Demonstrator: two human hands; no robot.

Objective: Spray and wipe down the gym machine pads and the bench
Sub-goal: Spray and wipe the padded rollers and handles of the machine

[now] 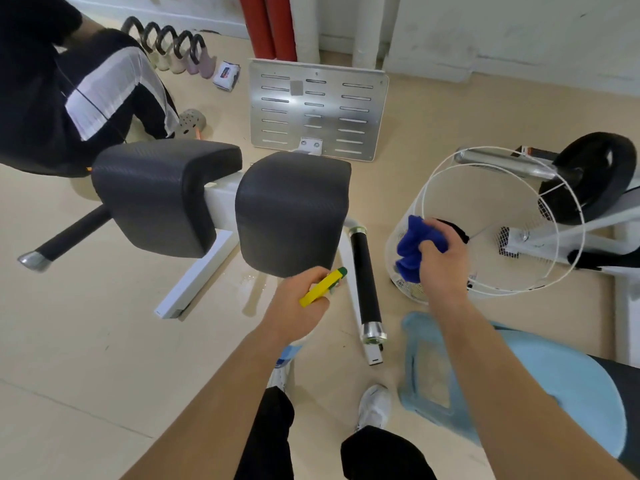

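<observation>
Two black padded cushions sit on a white machine frame: the left pad (162, 192) and the right pad (292, 209). My left hand (301, 306) grips a spray bottle (322, 287) with a yellow and green trigger head, just below the right pad's front edge; the bottle's body is mostly hidden under my hand. My right hand (443, 258) is closed on a bunched blue cloth (414, 249), held over a white wire basket (519, 289) to the right of the pads.
A perforated metal footplate (317, 109) stands behind the pads. Black roller handles (367, 282) jut forward from the frame. A seated person (86, 95) is at the far left. A weight plate (595, 174) lies far right, a light blue stool (554, 382) near right. Wet spots mark the floor (249, 282).
</observation>
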